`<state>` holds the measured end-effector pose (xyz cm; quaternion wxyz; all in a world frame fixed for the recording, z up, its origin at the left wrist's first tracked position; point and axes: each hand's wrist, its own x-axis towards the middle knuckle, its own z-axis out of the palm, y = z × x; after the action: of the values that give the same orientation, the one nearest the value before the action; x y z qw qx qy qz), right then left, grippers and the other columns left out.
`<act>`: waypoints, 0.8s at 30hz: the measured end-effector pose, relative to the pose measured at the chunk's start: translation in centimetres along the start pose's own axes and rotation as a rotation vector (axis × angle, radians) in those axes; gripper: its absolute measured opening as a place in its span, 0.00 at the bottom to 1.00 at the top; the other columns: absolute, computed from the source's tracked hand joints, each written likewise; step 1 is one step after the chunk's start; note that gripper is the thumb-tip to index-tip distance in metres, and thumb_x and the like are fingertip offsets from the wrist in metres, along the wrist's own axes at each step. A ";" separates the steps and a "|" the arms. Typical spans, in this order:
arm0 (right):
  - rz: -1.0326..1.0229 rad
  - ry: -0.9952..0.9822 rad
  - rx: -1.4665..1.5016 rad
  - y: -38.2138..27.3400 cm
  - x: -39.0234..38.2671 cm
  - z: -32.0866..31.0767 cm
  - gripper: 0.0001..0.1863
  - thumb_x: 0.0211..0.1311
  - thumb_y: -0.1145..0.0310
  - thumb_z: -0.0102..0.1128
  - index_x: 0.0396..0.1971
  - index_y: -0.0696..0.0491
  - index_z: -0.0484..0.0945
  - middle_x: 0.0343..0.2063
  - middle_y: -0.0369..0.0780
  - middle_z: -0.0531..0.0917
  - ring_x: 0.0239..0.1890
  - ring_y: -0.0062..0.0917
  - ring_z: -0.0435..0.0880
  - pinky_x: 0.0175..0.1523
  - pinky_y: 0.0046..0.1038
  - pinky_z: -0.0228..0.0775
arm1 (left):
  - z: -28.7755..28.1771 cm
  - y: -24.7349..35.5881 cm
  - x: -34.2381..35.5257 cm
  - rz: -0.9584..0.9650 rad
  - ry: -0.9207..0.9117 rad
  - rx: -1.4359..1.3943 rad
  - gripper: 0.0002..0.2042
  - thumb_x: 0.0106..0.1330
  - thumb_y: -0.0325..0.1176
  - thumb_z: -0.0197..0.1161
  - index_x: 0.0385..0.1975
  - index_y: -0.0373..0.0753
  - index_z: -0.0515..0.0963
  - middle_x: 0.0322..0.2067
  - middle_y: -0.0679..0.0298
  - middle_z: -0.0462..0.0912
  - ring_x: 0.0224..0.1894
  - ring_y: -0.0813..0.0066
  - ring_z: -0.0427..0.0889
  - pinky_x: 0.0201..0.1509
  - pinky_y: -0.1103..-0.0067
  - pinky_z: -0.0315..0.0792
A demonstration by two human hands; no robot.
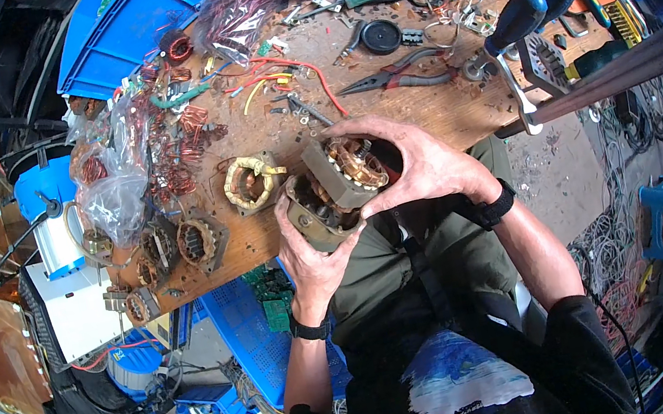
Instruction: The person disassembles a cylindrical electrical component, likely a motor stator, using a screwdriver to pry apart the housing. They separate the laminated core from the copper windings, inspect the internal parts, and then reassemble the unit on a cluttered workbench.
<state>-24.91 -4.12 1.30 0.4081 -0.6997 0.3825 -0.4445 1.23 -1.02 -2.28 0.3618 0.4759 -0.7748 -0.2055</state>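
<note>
Both hands grip motor parts at the wooden bench's front edge.
The left hand curls around a dull tan metal housing; the right hand, fingers spread wide, clamps a grey core with brownish copper windings, tilted at the housing's opening.

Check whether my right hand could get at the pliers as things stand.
Probably yes, once freed: the pliers lie on the bench beyond your right hand, with nothing seen on top of them. For now that hand is holding the metal core.
</note>
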 end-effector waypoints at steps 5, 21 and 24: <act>-0.002 0.007 0.019 -0.3 0.0 0.0 0.52 0.44 0.53 0.86 0.70 0.54 0.72 0.67 0.45 0.77 0.70 0.38 0.75 0.75 0.40 0.65 | 0.0 0.2 0.1 0.011 -0.019 -0.015 0.61 0.49 0.37 0.88 0.77 0.30 0.47 0.65 0.40 0.74 0.64 0.49 0.79 0.68 0.60 0.75; 0.008 -0.008 -0.063 0.1 -0.1 0.0 0.53 0.44 0.52 0.85 0.71 0.53 0.70 0.67 0.46 0.76 0.71 0.41 0.72 0.77 0.42 0.61 | -1.7 1.3 0.6 0.006 -0.093 0.012 0.58 0.50 0.30 0.87 0.78 0.31 0.50 0.71 0.42 0.67 0.69 0.50 0.75 0.71 0.60 0.73; -0.028 0.013 -0.105 0.1 0.0 0.1 0.53 0.45 0.51 0.85 0.72 0.52 0.70 0.67 0.47 0.76 0.71 0.42 0.72 0.78 0.43 0.60 | -2.2 0.7 -0.4 -0.036 -0.076 -0.027 0.54 0.51 0.29 0.85 0.76 0.32 0.55 0.71 0.43 0.68 0.68 0.50 0.76 0.69 0.61 0.75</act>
<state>-24.81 -4.09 1.13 0.3621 -0.7225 0.3982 -0.4340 2.58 -0.26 -0.51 0.3347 0.4765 -0.7766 -0.2404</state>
